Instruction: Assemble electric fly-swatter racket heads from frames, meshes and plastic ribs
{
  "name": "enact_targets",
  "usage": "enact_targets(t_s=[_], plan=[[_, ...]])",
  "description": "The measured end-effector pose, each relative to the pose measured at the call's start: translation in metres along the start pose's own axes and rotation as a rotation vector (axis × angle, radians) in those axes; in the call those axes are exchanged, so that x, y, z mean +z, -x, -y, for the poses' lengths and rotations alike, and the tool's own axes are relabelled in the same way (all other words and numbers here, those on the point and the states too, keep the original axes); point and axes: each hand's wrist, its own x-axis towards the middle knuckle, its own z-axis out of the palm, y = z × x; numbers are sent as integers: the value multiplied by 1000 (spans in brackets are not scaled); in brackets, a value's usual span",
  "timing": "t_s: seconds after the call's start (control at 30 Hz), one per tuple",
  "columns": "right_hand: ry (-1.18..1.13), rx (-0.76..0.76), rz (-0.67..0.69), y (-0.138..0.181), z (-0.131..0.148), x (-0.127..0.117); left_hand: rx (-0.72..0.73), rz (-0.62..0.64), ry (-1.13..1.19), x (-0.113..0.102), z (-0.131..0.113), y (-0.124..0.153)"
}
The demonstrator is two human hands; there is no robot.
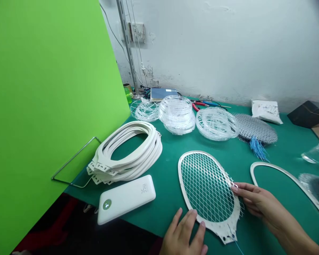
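A white oval racket frame (184, 193) lies on the green table with a silver diamond-pattern metal mesh (206, 184) over its opening. The mesh's right edge sticks out past the rim. My right hand (264, 203) pinches that edge between thumb and forefinger. My left hand (184, 233) is open, its spread fingertips resting on the frame's lower left rim. A thin blue wire (238, 244) runs from the frame's neck toward the bottom of the view. To the right lies another white frame (287, 171) without mesh, partly cut off by my right arm.
Stacked white frames (149, 161) and a white power bank (126, 200) lie left. Behind are clear coiled rings (177, 113), a mesh stack (255, 127), blue wires (257, 148) and red-handled pliers (199, 104). A green panel (50, 88) stands left; a bent metal rod (74, 159) juts beside it.
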Motion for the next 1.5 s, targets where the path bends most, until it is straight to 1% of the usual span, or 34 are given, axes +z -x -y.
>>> enact_targets(t_s=[0.3, 0.37, 0.5, 0.6, 0.7, 0.83, 0.93, 1.07, 1.13, 1.27, 1.37, 1.5], plan=[[-127, 7, 110, -3, -1, -3, -4, -26, 4, 2, 1, 1], [-120, -10, 98, -1, 0, -6, -7, -30, 7, 3, 1, 1], [-99, -73, 30, 2, 4, -14, -8, -47, 4, 3, 0, 1], [-108, -61, 29, 1, 5, -19, 24, -46, -7, 4, 2, 1], [-92, -33, 60, -1, 4, -16, 32, -62, -10, 5, 3, 1], [-37, -18, 77, -2, 2, -6, 8, -61, -7, 6, 3, 2], [15, -12, 47, -2, 1, -2, -21, -60, 7, 6, 2, 2], [85, -31, -20, -1, 2, -1, -47, -88, 24, 8, 0, 3], [118, -38, -57, 0, 2, 0, -27, -105, 24, 7, 1, 3], [174, -65, -147, 2, 3, 4, 30, -53, 3, 4, 4, 2], [177, -101, -168, 4, 6, 8, 44, -45, -4, 3, 6, 1], [167, -134, -152, 5, 10, 12, 35, -60, 8, 3, 5, 1]])
